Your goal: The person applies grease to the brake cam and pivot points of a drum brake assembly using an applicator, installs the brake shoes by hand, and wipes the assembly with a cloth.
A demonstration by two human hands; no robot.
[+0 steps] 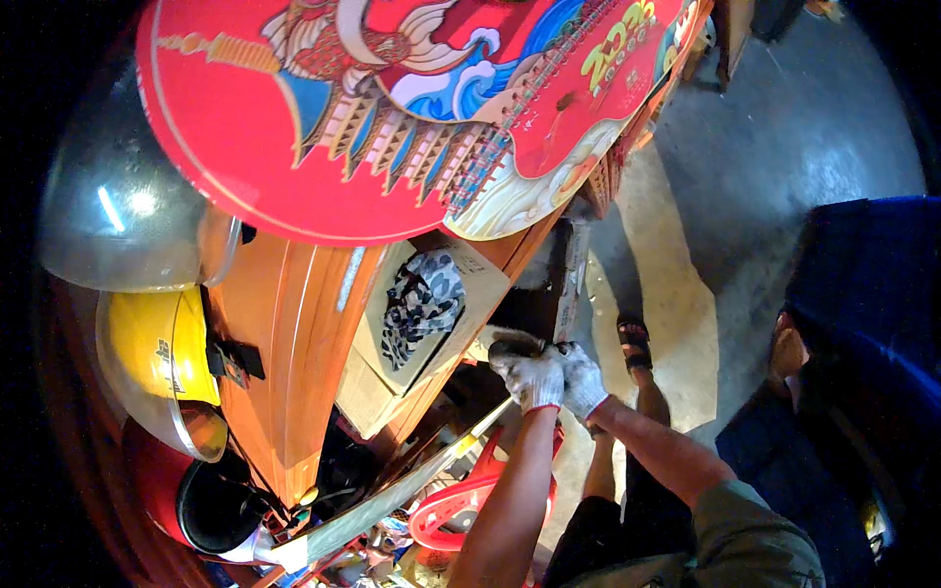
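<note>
Both my hands wear white knit work gloves, and they meet side by side in the middle of the view. My left hand point(534, 380) is curled, its glove edged in red at the wrist. Over its fingers lies a dark grey rounded patch; I cannot tell if this is a held thing or soiled glove. Pressed against it is my right hand point(580, 378), also curled, with its fingertips hidden. Just beyond, a narrow upright board edge point(571, 284) rises. Left of the hands, an open cardboard box point(480, 284) holds a black-and-white patterned cloth point(423, 299).
A large red decorated calendar board point(343, 211) overhangs the orange wooden cabinet point(284, 343). Clear face shields point(137, 235), a yellow helmet point(162, 343) and a red helmet point(157, 480) line the left. A red plastic stool point(441, 519) sits below my hands. Concrete floor point(686, 333) extends right.
</note>
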